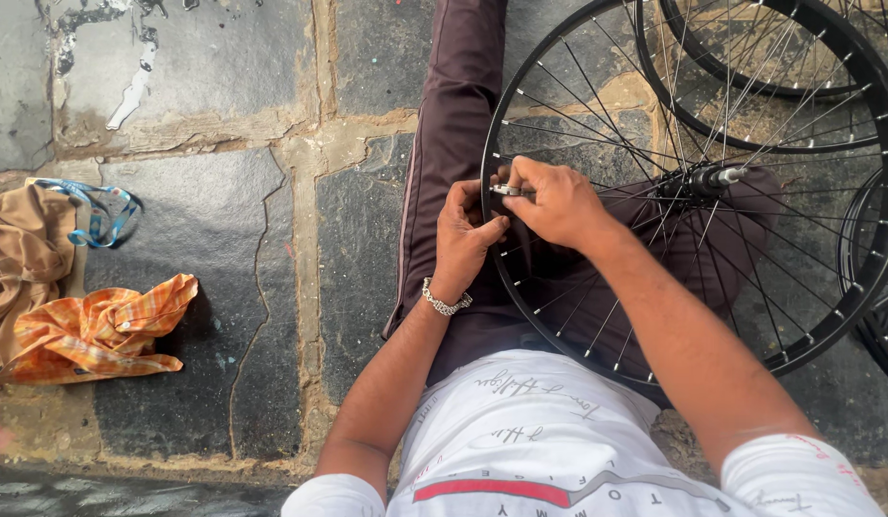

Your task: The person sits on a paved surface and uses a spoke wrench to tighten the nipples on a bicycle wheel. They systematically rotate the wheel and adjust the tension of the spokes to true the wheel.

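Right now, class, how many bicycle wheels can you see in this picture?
3: one black spoked bicycle wheel on the person's lap, a second at top right, a third's edge at the right border. Others may lie out of frame.

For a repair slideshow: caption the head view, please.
Both hands, left hand and right hand, work a small metal tool at a black bicycle wheel's rim.

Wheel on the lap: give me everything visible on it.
The wheel has a black rim, thin metal spokes and a hub with its axle end showing; no tyre. It lies roughly flat across the seated person's lap. The left hand and right hand meet at its left rim, the right pinching a small silver tool. Other wheels lie beyond.
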